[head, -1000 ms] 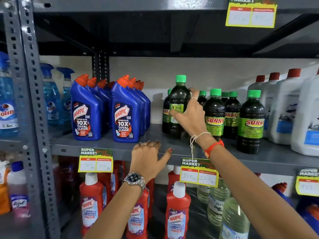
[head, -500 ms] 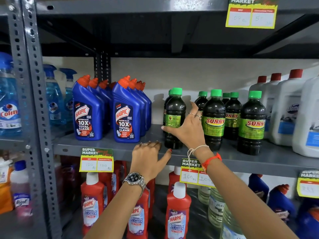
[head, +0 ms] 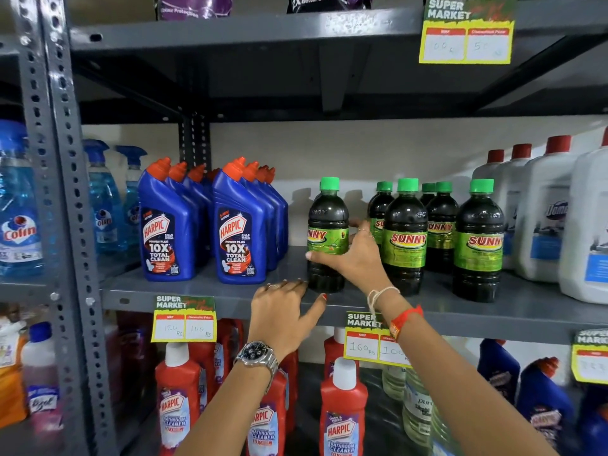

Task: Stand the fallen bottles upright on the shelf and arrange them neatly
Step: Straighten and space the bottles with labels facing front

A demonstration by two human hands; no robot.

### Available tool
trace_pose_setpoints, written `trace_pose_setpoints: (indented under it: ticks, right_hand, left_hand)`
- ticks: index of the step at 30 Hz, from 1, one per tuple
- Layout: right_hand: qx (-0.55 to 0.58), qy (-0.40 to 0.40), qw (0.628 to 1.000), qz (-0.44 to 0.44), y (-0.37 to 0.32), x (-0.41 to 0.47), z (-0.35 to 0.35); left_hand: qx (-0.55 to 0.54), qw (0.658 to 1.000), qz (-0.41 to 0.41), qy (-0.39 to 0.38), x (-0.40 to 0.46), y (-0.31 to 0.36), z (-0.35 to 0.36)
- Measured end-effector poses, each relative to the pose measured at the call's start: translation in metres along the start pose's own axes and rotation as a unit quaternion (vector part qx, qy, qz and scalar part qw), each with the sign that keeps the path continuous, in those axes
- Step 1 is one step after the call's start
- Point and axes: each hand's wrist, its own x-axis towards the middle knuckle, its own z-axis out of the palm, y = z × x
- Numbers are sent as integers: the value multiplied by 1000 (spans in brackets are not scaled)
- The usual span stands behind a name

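Head view, right hand [head: 355, 258] wrapped around upright bottle [head: 327, 235]

Open shelf [head: 204, 292] gap between blue bottles [head: 241, 225] and held bottle [head: 327, 235], narrower gap right of it before green-capped row [head: 406, 238], left hand [head: 283, 314] blocking front edge

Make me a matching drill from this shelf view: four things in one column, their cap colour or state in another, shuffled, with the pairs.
1. blue Harpic bottles
2. Sunny bottle in the right hand
3. white jugs
4. left hand

A. red caps
B. flat on the shelf edge
C. orange caps
D. upright, green cap

Pairs: 1-C, 2-D, 3-A, 4-B
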Motion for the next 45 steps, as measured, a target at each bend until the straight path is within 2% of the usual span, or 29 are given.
trace_pose_setpoints:
  ticks: [3,7,11,13,17,19,26,31,35,37,40,43,45]
  right_hand:
    - [-46,15,999,-16,-1,1,4]
    - [39,-23,997,62,3,10,-5]
    - [110,-65,989,73,11,16,-9]
    - [64,-64,995,49,10,14,-8]
    - [-113,-1,993,-32,10,7,2]
    - [-117,16,992,-40,8,6,2]
    - [-52,-11,998,-22,4,4,-3]
    - [-41,107,991,-63,6,-30,-27]
    - [-153,237,958,-47,19,-52,-60]
    - [-161,261,951,-35,28,-51,-74]
    - [-141,209,967,-35,43,-41,-85]
    - [-76,114,991,8,54,-34,-89]
    - [-42,62,995,61,56,-30,-91]
  left_hand:
    - [5,1000,-2,4,0,0,1]
    - [3,1000,1,2,0,1,0]
    - [1,1000,-1,-3,1,0,1]
    - [2,1000,-1,-2,1,0,1]
    - [5,1000,0,3,1,0,1]
    - [8,1000,-1,2,1,0,1]
    - [5,1000,-2,6,1,0,2]
    - [-8,1000,-13,12,1,1,0]
    - [-25,998,-47,-19,7,2,-4]
    - [-53,995,-75,-33,13,6,-9]
    - [-216,967,-124,-55,34,14,-14]
    - [-411,893,-155,-99,58,21,-13]
    - [-453,866,-174,-119,65,25,-9]
